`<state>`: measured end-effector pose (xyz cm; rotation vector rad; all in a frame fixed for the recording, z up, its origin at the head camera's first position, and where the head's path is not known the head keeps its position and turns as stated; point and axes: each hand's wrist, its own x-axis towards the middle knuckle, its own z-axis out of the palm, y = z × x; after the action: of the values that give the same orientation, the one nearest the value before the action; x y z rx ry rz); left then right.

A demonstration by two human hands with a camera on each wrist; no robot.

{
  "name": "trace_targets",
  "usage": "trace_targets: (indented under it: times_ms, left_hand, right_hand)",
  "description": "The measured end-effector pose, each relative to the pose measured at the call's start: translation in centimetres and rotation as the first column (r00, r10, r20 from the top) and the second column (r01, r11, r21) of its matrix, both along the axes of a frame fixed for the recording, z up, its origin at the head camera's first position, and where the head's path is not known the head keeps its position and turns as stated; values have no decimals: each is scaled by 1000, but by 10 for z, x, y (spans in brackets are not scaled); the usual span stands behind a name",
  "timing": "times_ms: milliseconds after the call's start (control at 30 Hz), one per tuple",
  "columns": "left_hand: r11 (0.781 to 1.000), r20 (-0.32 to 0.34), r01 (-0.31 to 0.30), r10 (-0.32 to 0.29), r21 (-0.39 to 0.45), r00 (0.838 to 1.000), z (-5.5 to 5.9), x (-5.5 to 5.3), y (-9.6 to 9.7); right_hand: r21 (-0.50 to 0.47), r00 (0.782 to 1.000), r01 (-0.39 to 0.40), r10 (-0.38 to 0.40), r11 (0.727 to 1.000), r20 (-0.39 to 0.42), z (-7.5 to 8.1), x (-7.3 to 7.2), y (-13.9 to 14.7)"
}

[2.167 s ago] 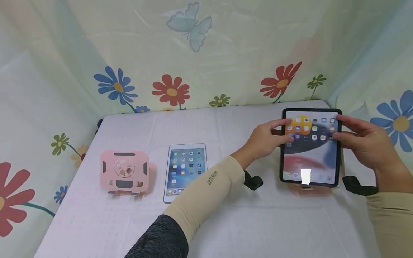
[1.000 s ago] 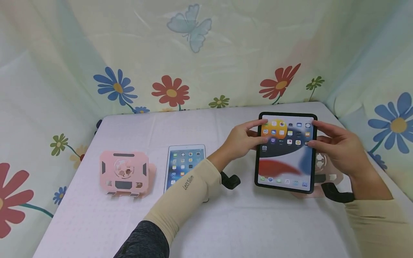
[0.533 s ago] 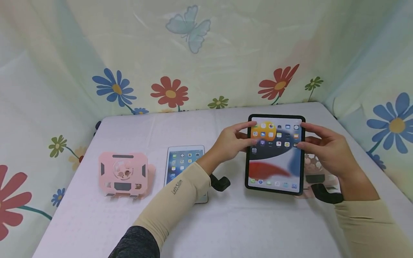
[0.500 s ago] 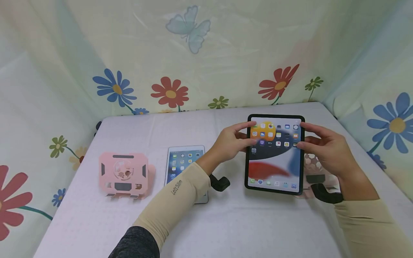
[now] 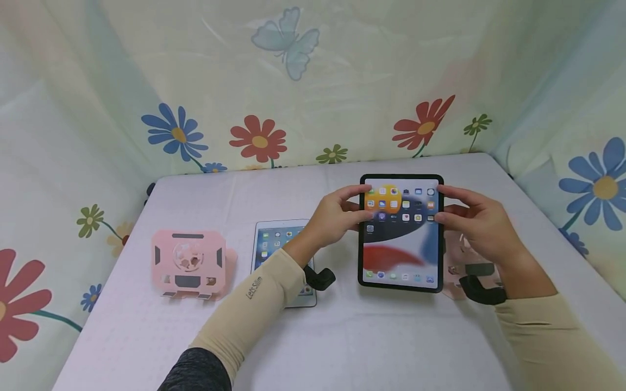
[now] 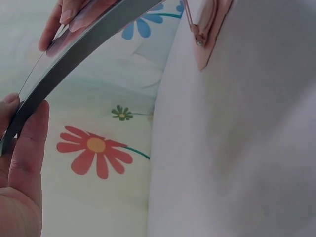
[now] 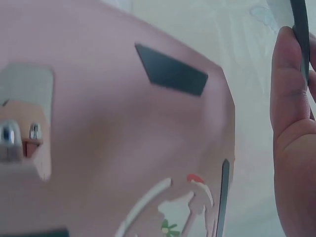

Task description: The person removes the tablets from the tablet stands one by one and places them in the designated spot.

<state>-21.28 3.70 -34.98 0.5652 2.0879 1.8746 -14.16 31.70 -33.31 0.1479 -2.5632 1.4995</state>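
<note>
A tablet in a black case [image 5: 401, 244], its screen lit with app icons, is held upright above the table. My left hand [image 5: 335, 216] pinches its left edge near the top, thumb on the front. On the opposite edge my right hand [image 5: 481, 220] pinches it the same way. Behind the right hand stands a pink tablet stand [image 5: 457, 271], partly hidden by the tablet and the hand; it fills much of the right wrist view as a pink plate [image 7: 123, 118] with dark pads. In the left wrist view the tablet's dark edge [image 6: 74, 61] runs between the fingers.
A second pink tablet stand [image 5: 188, 258] stands at the left of the table. Beside it lies a white tablet [image 5: 261, 244] with a lit screen, partly covered by my left forearm. A white cloth covers the table [image 5: 371, 342]; a flowered curtain [image 5: 367, 81] hangs behind.
Both hands have carried the black-cased tablet leftward, from in front of the right pink stand to its left. More of that stand now shows. The left stand and white tablet stay put.
</note>
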Motion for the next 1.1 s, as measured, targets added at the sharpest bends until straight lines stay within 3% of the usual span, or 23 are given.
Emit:
trace_targets:
  times_ms: [533, 1100]
  left_hand:
    - [999, 14, -46, 46, -23, 999, -15, 2, -25]
    - [997, 36, -76, 76, -17, 996, -29, 4, -51]
  right_hand:
    - [1, 998, -49, 49, 999, 47, -5, -3, -26]
    - [1, 987, -37, 36, 999, 158, -12, -11, -52]
